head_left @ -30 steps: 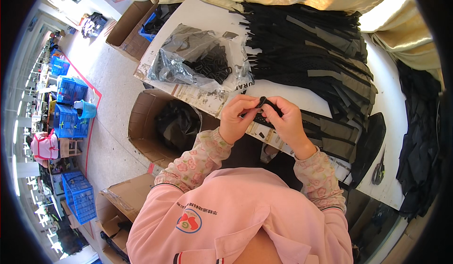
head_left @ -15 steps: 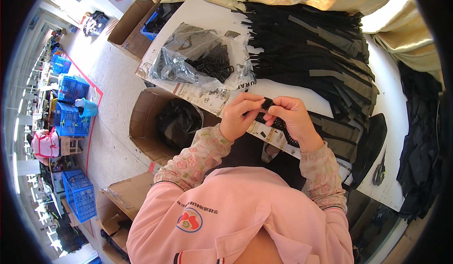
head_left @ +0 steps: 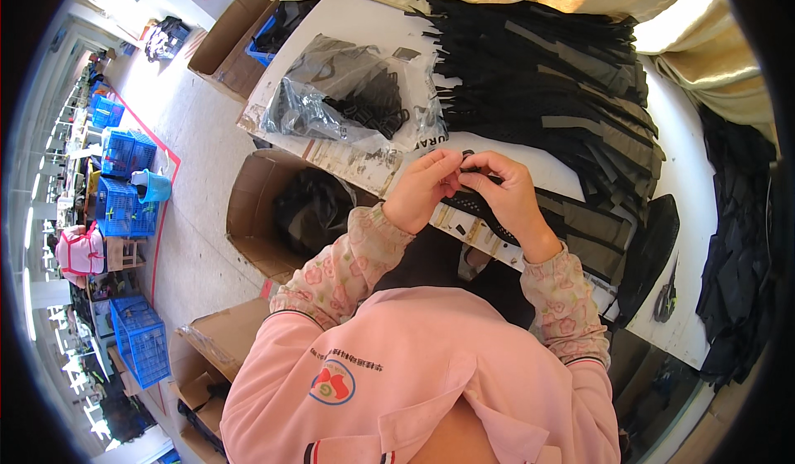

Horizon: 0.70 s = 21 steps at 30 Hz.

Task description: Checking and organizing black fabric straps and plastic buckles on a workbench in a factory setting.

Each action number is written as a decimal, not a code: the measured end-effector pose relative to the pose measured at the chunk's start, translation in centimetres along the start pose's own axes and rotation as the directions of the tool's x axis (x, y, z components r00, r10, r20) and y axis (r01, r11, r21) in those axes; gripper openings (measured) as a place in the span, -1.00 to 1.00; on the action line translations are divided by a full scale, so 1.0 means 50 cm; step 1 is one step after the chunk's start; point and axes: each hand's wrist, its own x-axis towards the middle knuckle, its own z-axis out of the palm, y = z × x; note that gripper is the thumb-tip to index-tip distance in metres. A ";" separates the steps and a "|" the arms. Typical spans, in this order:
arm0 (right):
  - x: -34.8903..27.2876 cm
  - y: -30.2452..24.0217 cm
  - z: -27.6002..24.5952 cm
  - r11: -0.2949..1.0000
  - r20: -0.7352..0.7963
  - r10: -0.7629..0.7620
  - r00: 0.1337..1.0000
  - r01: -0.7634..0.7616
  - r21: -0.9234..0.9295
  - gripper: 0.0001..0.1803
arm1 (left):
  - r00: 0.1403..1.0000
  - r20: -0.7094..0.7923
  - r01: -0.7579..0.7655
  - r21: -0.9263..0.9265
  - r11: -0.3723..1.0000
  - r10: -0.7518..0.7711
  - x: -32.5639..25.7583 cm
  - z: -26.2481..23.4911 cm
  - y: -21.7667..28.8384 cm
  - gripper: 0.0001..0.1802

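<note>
My left hand (head_left: pixel 424 189) is closed in a pinch, its fingertips meeting those of my right hand. Between them shows the dark end of a black perforated strap (head_left: pixel 472 205), which trails below the fingers toward the table edge. My right hand (head_left: pixel 507 199) pinches this strap with thumb and bent forefinger. The small black piece at its end is mostly hidden by my fingers. Just beyond my left hand, a clear plastic bag (head_left: pixel 302 91) lies open with many black plastic buckles (head_left: pixel 373 109) in it.
Black straps with grey-brown sections (head_left: pixel 546 91) cover much of the white table (head_left: pixel 691 215). Scissors (head_left: pixel 665 298) lie at the right. Left of the table stands a cardboard box (head_left: pixel 248 215) holding a dark plastic bag. Blue crates (head_left: pixel 139 340) line the floor further left.
Both hands have moved slightly up and closer together. The small black piece that showed between the fingertips is now mostly covered, and the right fingers have curled over it.
</note>
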 end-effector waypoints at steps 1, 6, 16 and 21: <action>-0.002 0.001 -0.002 0.975 -0.032 -0.106 0.994 0.098 -0.199 -0.84 | 1.000 0.003 0.003 0.001 1.000 -0.003 0.003 0.000 -0.004 -0.88; 0.007 0.005 -0.024 0.961 -0.095 -0.143 0.985 0.115 -0.250 -0.83 | 0.999 -0.004 0.050 0.009 0.999 -0.050 0.000 0.017 0.003 -0.85; 0.032 -0.007 -0.034 0.994 -0.044 0.016 0.999 -0.021 -0.105 -0.86 | 0.998 -0.050 0.039 0.318 0.947 -0.025 0.022 0.016 0.017 -0.86; 0.046 -0.019 -0.026 0.993 -0.003 0.111 0.994 -0.111 0.037 -0.90 | 0.999 -0.023 0.046 0.365 0.930 -0.041 0.023 0.010 0.019 -0.89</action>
